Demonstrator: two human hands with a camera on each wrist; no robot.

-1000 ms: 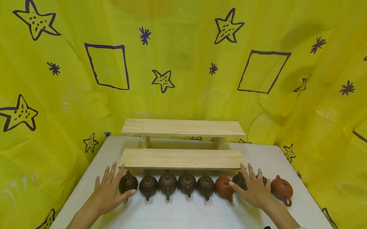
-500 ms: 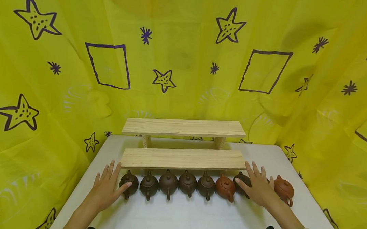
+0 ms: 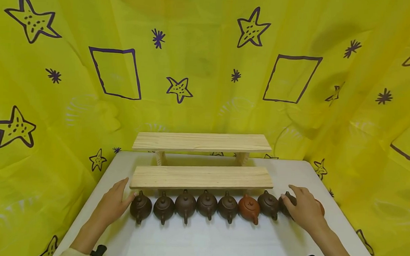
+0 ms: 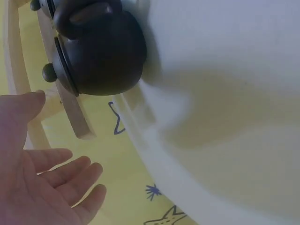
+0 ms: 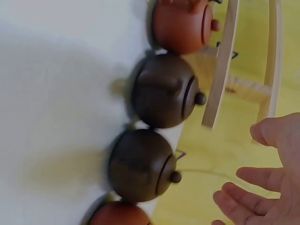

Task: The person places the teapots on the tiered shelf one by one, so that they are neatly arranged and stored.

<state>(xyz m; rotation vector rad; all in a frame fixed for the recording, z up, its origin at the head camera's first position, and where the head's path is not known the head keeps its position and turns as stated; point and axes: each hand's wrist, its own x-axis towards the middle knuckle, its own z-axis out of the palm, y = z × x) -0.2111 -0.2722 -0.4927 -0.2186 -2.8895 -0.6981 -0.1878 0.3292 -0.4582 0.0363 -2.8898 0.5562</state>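
A row of nine teapots (image 3: 206,204) stands upright along the table (image 3: 203,246), just on the near side of a wooden stand, handles turned to the near side. The leftmost dark teapot (image 3: 140,208) has the left hand (image 3: 110,204) just beyond it on its left, thumb tip near the lid; that grip is apart, thumb well away from the fingers. The right hand (image 3: 307,212) hovers at the right end, over the last dark teapot (image 5: 142,165) and the rightmost red teapot (image 5: 119,216), which it partly hides in the head view; its grip is likewise apart, fingers parted. Another red teapot (image 3: 249,208) sits between dark ones. The stand's lower board (image 3: 203,177) lies near, its higher board (image 3: 204,142) far. Yellow cloth (image 3: 209,36) with purple stars surrounds the table's far, left and right sides.
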